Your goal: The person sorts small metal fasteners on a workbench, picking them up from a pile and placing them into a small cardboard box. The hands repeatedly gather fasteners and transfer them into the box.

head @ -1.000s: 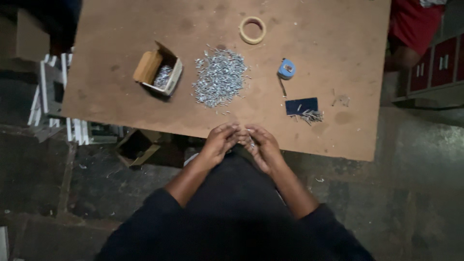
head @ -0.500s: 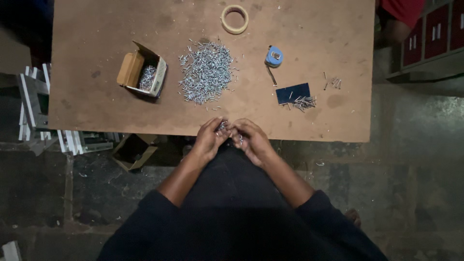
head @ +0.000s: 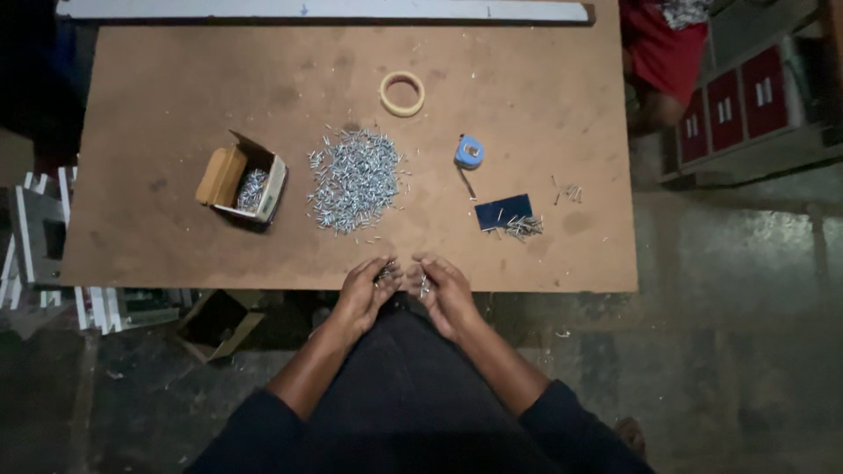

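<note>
1. Since the earlier frames both hands have drawn slightly apart at the near table edge; before, the fingers were knit together over one small cluster. Table contents appear unmoved; their shift in frame comes from head motion.
2. Left hand (head: 364, 290): fingers curled, pinching a small bunch of silver fasteners (head: 385, 274) at the fingertips. Partly closed, gripping.
3. Right hand (head: 443, 290): fingers curled inward, a few of the same silver pieces visible by the thumb side. Partly closed, gripping. Judgement: the bunch looks split between the two hands; sorting or counting is under way.
4. Held pieces: short, thin, bright metallic pins or screws; too small to tell which. They sit at 6 o'clock on the wooden table (head: 176, 105), right at its edge.
5. Main pile of fasteners (head: 354, 178) lies at table centre, loosely spread.
6. Open cardboard box (head: 241, 182) at 9 o'clock of the pile, holding more pieces.
7. Tape roll (head: 402, 93) at 12 o'clock; blue tape measure (head: 470, 152) at 3 o'clock.
8. Dark blue card (head: 503, 211) at 4 o'clock, with a small heap beside it.
</note>
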Demonstrator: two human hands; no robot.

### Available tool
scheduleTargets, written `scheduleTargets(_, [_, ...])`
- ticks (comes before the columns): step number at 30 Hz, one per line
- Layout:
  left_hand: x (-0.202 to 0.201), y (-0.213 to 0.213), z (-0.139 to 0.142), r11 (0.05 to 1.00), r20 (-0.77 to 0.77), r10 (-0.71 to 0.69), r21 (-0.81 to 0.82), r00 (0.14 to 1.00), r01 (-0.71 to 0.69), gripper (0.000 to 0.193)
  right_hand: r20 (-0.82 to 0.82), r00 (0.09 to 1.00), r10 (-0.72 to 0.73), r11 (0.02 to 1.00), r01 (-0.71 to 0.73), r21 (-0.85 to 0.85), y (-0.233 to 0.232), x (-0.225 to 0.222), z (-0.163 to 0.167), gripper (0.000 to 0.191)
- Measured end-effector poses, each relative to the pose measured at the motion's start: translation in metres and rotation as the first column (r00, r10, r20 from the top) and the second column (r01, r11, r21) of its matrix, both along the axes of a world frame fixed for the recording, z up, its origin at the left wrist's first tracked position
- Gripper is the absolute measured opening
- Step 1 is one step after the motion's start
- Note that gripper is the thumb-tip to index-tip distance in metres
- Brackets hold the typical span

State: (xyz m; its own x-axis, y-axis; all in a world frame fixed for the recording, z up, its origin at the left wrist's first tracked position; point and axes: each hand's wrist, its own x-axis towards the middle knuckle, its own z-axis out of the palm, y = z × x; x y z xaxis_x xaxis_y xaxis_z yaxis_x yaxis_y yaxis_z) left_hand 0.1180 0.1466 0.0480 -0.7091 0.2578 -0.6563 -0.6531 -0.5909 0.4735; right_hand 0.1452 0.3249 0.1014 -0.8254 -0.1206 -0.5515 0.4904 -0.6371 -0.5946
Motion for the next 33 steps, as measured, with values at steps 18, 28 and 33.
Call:
scheduleTargets(18, [0.001,-0.016,-0.002,0.997,-0.047,0.050,0.063,0.998,-0.047,0.019,0.086,0.995,-0.058,0.997,0.061,-0.040,-0.004,-0.010,0.017,0.025])
scheduleTargets(28, [-0.026,-0.046,0.024,0.993,-0.106,0.013,0.118,0.994,0.000,0.022,-0.082,0.995,-0.053,0.990,0.042,-0.134,-0.047,-0.037,0.063,0.017])
scheduleTargets(33, [-0.046,-0.076,0.044,0.984,-0.095,-0.045,0.166,0.994,0.061,0.024,-0.052,0.998,-0.022,1.000,0.023,0.018,-0.085,-0.052,0.086,0.016])
